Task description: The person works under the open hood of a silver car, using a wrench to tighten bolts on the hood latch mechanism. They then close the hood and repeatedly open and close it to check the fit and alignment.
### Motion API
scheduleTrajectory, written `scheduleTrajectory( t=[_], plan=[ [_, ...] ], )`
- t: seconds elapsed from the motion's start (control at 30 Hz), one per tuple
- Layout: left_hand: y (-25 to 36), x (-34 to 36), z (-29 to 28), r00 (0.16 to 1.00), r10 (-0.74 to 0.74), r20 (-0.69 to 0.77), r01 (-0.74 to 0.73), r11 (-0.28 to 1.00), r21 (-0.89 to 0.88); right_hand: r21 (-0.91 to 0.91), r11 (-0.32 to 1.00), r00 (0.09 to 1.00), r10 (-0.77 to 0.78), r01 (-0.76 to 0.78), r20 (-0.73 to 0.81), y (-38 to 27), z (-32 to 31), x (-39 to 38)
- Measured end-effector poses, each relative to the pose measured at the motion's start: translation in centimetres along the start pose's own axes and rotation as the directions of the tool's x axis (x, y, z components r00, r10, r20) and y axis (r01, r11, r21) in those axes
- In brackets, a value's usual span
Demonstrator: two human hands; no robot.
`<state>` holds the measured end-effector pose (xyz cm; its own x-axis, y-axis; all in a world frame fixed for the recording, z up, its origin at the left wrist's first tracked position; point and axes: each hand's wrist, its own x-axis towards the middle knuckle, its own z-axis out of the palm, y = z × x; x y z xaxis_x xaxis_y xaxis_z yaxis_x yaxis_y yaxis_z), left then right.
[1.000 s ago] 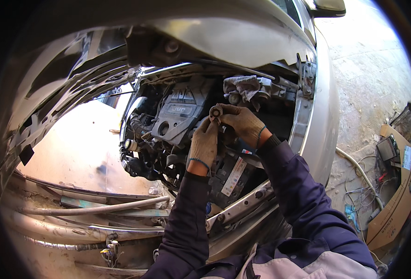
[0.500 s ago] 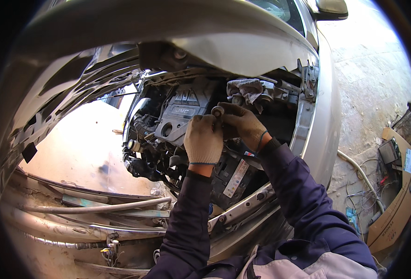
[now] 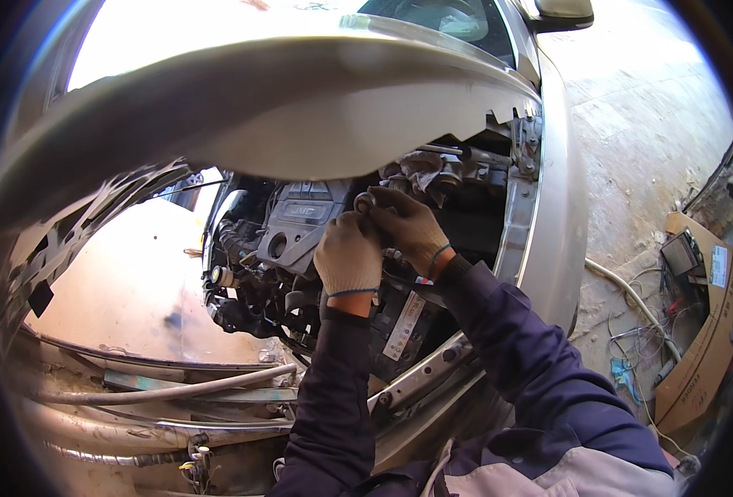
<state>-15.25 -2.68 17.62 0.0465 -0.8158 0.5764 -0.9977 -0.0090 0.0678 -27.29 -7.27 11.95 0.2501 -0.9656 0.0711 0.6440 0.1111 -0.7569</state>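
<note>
Over the engine bay both of my hands, in off-white knit gloves, are raised close together. Between their fingertips is a small round metal piece point(image 3: 365, 202), ring-like at its visible end; the rest of it is covered by the gloves. My left hand point(image 3: 350, 258) is closed around its lower part. My right hand point(image 3: 410, 227) pinches it from the right, fingers bent over the top. Behind my left hand lies the grey plastic engine cover point(image 3: 300, 225). A dark battery with a pale label point(image 3: 403, 328) sits below my hands.
The raised hood point(image 3: 300, 108) hangs over the far side of the bay. A crumpled grey cloth point(image 3: 421, 171) rests beyond my right hand. The silver fender point(image 3: 549, 240) borders the right. A cardboard box point(image 3: 702, 356), cables and a hose point(image 3: 631, 294) are on the floor.
The view has shifted, so more of the hood's top and the windshield show. My hands appear slightly further left, still together on the round piece.
</note>
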Motion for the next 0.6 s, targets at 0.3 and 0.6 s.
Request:
scheduleTrajectory(
  t=[0.3,0.6],
  plan=[
    [1.7,0.8,0.1,0.971,-0.235,0.034,0.236,0.946,-0.220,-0.375,0.869,0.935,-0.354,0.324,-0.015,0.4,-0.3,0.0],
    [1.9,1.8,0.5,0.754,-0.509,0.416,0.613,0.316,-0.724,-0.537,0.766,0.905,-0.426,0.355,-0.010,-1.0,0.3,-0.8]
  ],
)
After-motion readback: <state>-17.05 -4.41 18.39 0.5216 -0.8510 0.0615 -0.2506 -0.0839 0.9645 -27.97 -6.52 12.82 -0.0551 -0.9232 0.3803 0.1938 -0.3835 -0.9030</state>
